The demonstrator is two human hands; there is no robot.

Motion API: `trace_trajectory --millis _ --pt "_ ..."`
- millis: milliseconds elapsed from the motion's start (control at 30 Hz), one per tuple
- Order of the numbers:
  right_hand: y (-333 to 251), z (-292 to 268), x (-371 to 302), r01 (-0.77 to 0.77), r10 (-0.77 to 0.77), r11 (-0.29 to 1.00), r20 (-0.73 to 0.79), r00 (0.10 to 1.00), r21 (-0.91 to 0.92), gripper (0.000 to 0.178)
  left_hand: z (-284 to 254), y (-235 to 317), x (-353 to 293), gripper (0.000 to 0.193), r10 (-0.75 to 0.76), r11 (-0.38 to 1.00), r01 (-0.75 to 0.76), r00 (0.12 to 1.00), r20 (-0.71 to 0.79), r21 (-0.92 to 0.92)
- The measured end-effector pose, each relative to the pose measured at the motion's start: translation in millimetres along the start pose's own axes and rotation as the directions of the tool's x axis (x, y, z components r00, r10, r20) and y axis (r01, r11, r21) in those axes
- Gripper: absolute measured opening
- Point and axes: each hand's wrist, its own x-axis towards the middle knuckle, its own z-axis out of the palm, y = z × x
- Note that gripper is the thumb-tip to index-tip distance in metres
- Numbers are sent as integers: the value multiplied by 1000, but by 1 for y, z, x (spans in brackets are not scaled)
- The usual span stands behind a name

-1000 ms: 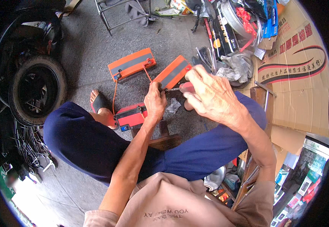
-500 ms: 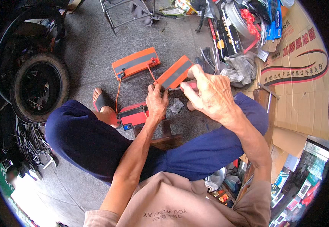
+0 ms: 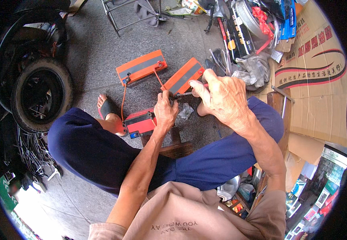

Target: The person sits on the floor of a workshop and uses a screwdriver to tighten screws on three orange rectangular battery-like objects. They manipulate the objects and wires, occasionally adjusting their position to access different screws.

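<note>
Three orange-red batteries with dark grey bands lie between my feet: a far-left one point(image 3: 141, 67), a far-right one point(image 3: 185, 76) and a near one point(image 3: 140, 123). Red wires link their black terminals. My left hand point(image 3: 166, 111) is closed at the near corner of the far-right battery, fingertips pinching the end of a red wire point(image 3: 158, 77) there. My right hand point(image 3: 223, 100) grips a screwdriver point(image 3: 184, 95), its shaft pointing left at the terminal beside my left fingertips. The handle is mostly hidden by my fingers, and the tip's exact contact cannot be made out.
A tyre point(image 3: 41, 96) lies at the left above a heap of thin metal rods. A metal-legged stand point(image 3: 131, 24) is at the far side. Grey rags point(image 3: 253, 70), cables and boxes pile up at the far right beside a large cardboard sheet point(image 3: 313, 104). Crumpled clear plastic point(image 3: 186, 111) lies near my hands.
My right thumb has shifted up and my fingers have turned on the screwdriver, so more of its shaft shows. My left hand stays at the battery corner.
</note>
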Motion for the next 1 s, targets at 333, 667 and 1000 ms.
trace_trajectory --millis 333,667,1000 --pt "6 8 0 52 -40 995 -141 989 83 36 4 -8 3 32 -14 997 17 999 33 -70" --pt "8 3 -3 178 -150 980 -258 955 90 35 2 -4 5 33 -46 995 49 999 27 -92" --pt "4 -3 -4 215 -198 976 -270 942 36 35 0 -5 5 29 -33 993 34 999 10 -113"
